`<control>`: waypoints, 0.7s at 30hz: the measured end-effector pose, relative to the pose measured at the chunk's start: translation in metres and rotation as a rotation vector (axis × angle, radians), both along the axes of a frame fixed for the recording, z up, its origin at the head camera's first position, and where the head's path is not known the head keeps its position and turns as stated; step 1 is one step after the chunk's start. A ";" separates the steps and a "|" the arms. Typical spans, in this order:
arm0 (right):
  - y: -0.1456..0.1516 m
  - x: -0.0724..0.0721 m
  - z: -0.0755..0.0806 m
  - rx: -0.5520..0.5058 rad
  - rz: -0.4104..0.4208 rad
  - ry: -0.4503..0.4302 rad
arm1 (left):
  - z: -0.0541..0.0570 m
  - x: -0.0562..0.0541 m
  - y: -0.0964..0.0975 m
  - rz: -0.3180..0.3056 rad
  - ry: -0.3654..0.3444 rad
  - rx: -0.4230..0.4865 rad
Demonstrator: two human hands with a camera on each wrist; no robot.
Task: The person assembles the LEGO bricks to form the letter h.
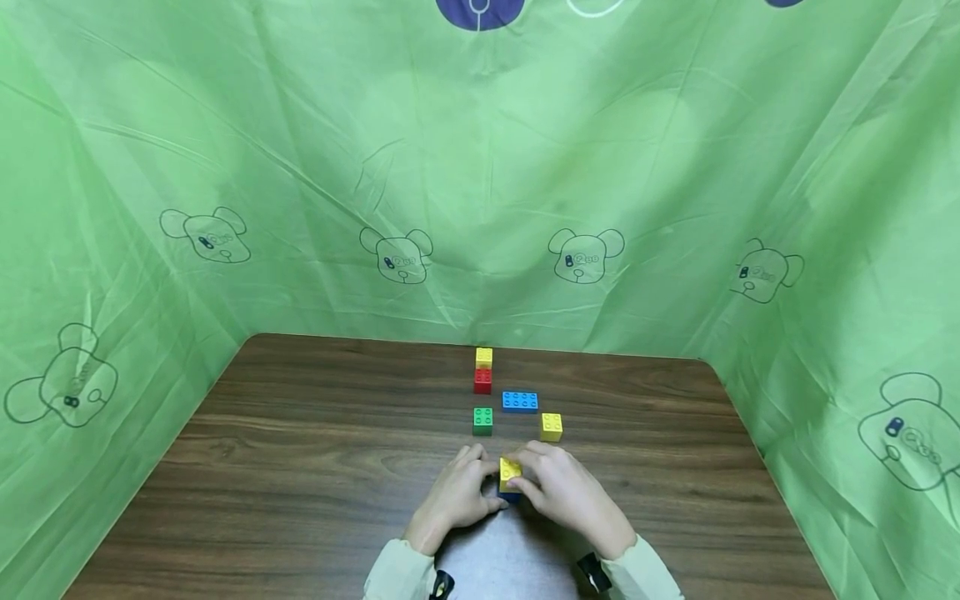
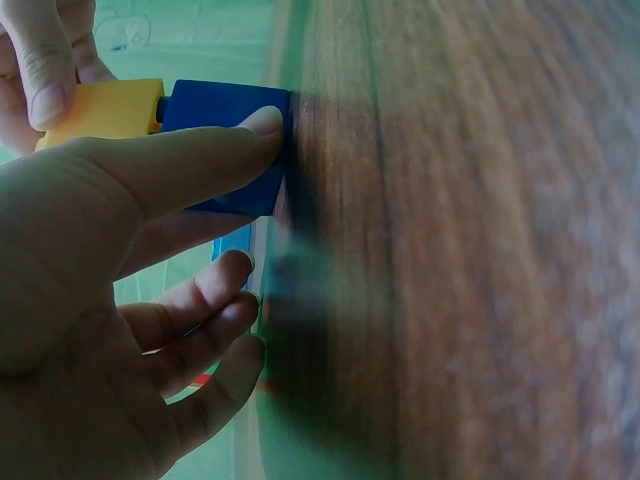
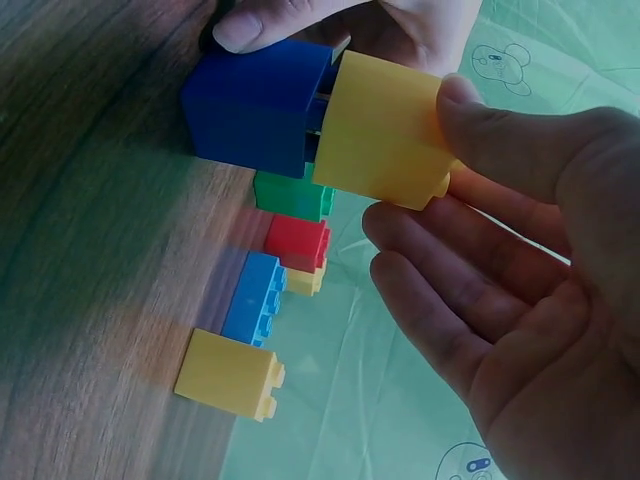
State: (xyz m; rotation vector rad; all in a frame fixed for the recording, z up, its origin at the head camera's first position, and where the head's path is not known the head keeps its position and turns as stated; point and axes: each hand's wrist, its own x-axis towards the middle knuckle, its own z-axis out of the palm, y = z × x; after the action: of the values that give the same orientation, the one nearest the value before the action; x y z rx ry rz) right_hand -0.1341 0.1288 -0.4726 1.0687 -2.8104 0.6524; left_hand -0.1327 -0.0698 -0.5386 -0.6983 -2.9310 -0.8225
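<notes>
My left hand [image 1: 461, 492] pinches a dark blue toy brick [image 2: 225, 105] that stands on the table, its thumb lying along the near face. Above it, my right hand [image 1: 564, 490] holds a yellow brick [image 3: 380, 130] between thumb and fingers. In the right wrist view the yellow brick sits at the blue one's studs, slightly tilted, with a narrow gap showing between them. From the head view most of the blue brick is hidden under the yellow one.
Beyond the hands stand a green brick [image 1: 482, 422], a longer light blue brick [image 1: 520, 402] and another yellow brick [image 1: 551, 427]. Farther back are a red brick [image 1: 482, 382] and a small yellow brick [image 1: 483, 357]. Green cloth [image 1: 480, 167] surrounds the wooden table [image 1: 337, 450].
</notes>
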 end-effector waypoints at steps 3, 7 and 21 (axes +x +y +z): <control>0.000 0.000 0.000 -0.005 0.000 -0.003 | 0.000 0.000 0.000 0.000 -0.002 0.002; 0.000 -0.001 0.001 -0.006 0.006 0.002 | 0.000 0.000 0.000 0.000 -0.011 0.007; 0.000 -0.001 0.000 -0.066 0.015 0.013 | 0.001 0.001 -0.001 0.001 -0.023 0.027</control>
State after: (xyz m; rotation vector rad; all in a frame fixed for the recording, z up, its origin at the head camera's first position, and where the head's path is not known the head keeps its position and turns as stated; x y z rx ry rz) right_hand -0.1352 0.1291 -0.4729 1.0790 -2.7520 0.7309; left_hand -0.1315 -0.0705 -0.5371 -0.6899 -2.9342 -0.8743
